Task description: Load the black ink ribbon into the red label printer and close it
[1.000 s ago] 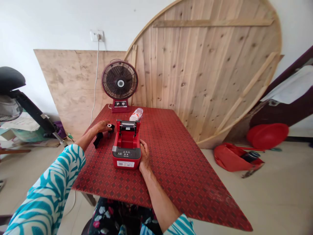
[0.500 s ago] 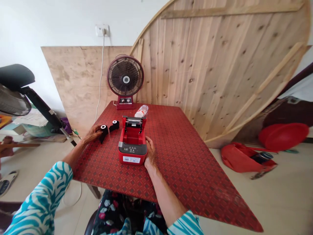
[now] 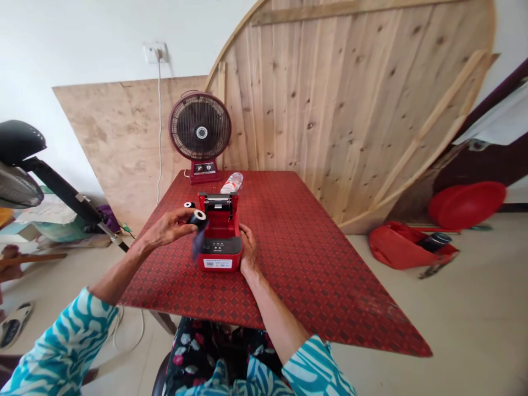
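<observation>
A black roll [image 3: 197,219] with a white core is pinched in the fingers of my left hand [image 3: 171,226], its loose dark strip hanging beside the printer's left side. The red and black printer [image 3: 221,262] sits on the table with its lid raised, showing a red compartment. Against the printer's right side rests my right hand [image 3: 248,250], fingers along the wall and partly hidden behind it. A second roll with a white core [image 3: 189,205] lies behind my left hand, mostly covered.
Behind the printer lie a clear bottle [image 3: 232,183] and a red fan [image 3: 201,132] on the red patterned table [image 3: 313,264]. A black standing fan [image 3: 61,181] is at the left. On the floor at right are a red bag [image 3: 388,246] and red basin [image 3: 466,205].
My left hand has lifted the nearer black roll off the table and carried it right, to the printer's left edge. My right hand stays at the printer. The view has shifted slightly.
</observation>
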`<state>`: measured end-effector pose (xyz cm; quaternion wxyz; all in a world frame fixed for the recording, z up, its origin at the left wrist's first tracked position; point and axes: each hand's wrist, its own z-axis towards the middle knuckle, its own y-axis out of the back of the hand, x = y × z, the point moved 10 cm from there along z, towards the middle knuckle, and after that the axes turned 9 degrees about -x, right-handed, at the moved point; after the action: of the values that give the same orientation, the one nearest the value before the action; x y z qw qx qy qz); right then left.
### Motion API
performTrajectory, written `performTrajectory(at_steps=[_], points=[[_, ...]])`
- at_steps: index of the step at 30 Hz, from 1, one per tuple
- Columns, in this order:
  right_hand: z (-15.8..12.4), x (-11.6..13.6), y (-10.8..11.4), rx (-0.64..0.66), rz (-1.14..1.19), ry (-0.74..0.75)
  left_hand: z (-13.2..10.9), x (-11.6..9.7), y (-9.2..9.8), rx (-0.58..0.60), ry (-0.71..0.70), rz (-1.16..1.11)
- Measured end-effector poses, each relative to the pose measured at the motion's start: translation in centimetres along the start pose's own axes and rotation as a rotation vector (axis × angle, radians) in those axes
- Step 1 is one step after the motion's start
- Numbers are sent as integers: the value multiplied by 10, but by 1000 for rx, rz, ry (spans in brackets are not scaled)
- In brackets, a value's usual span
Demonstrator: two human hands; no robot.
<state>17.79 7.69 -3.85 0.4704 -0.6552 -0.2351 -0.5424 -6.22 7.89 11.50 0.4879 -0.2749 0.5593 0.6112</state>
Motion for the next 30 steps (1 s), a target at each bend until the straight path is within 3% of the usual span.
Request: performTrajectory(at_steps=[2, 5, 10, 17, 20, 22, 26, 30], points=[[-1, 1, -1, 5, 5, 4, 7, -26, -33, 86, -140, 154], [-2, 5, -3, 5, 8, 25, 21, -31, -68, 154, -216, 371], [-3, 10, -6, -1, 12, 43, 38, -14, -96, 254, -224, 703], [-4, 15, -9, -3, -12, 52, 47, -1, -130, 526, -235, 1002], [-5, 17, -10, 5, -16, 56, 46, -2, -131, 563, -224, 908], [-5, 18, -8, -1, -21, 47, 44, -12, -120, 478, -235, 760], [-7, 20, -6, -1, -25, 48, 25, -29, -77, 211, -199, 542], [-6, 19, -4, -7, -34, 50, -4, -32, -72, 193, -197, 454]])
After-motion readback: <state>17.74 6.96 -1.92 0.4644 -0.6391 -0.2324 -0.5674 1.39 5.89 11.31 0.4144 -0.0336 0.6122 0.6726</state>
